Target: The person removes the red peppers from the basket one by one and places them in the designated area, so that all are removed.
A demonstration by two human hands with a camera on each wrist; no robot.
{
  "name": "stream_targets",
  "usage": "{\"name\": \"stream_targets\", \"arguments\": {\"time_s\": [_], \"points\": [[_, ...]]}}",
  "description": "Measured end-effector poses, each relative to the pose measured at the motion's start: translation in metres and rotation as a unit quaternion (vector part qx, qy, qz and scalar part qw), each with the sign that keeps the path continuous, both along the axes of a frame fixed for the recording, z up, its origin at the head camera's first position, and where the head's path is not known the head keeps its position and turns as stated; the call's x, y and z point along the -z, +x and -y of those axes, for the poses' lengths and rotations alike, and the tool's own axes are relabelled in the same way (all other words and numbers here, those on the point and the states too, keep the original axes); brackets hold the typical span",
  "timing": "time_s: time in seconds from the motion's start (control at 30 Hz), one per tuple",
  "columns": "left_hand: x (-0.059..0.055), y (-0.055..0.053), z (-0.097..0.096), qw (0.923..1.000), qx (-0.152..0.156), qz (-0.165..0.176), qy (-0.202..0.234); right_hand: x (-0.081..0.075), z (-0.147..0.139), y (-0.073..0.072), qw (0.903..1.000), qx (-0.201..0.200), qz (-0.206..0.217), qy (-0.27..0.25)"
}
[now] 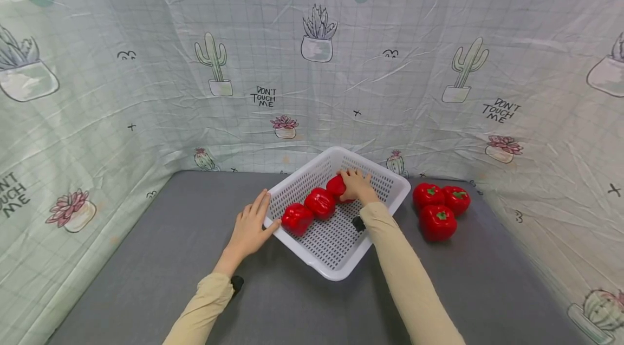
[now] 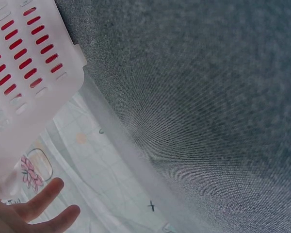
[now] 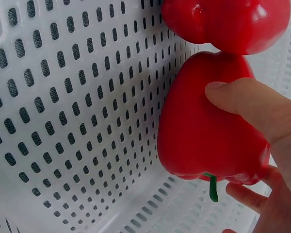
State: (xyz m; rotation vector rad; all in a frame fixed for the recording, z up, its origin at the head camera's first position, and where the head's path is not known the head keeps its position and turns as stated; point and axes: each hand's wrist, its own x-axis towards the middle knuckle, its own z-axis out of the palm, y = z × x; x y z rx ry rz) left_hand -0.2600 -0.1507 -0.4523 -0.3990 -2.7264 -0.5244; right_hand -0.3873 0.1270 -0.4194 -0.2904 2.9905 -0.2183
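A white perforated plastic basket (image 1: 331, 245) stands at an angle on the dark grey table. Three red bell peppers lie in a row inside it: a left pepper (image 1: 297, 219), a middle pepper (image 1: 320, 203) and a far pepper (image 3: 208, 121) with a green stem. My right hand (image 1: 358, 186) reaches into the basket and grips the far pepper, thumb on one side and fingers round the other. At the basket's left corner, my left hand (image 1: 251, 226) rests against the rim with its fingers extended. In the left wrist view, two of its fingers (image 2: 43, 196) show below the basket's side.
Three more red bell peppers (image 1: 437, 222) sit clustered on the table (image 1: 161, 258), to the right of the basket. A pale curtain (image 1: 365, 74) printed with cacti hangs behind the table and along both sides.
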Motion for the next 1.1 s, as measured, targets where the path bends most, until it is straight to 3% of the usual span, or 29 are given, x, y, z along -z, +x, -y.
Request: {"name": "stream_targets", "arguments": {"time_s": [0.37,0.63,1.0,1.1], "points": [[0.0,0.0,-0.002,1.0,-0.003,0.001,0.0,-0.011,0.005,0.003,0.9991,-0.005,-0.034,-0.024],[0.0,-0.001,-0.002,1.0,-0.006,-0.003,-0.003,-0.026,0.007,0.006,0.9976,-0.017,-0.063,-0.024],[0.0,0.003,-0.003,0.9985,0.007,-0.049,0.024,-0.054,0.007,0.016,0.9926,-0.046,-0.113,-0.007],[0.0,0.002,-0.003,0.999,0.005,-0.04,0.021,-0.062,0.007,0.02,0.9919,-0.05,-0.116,-0.014]]}}
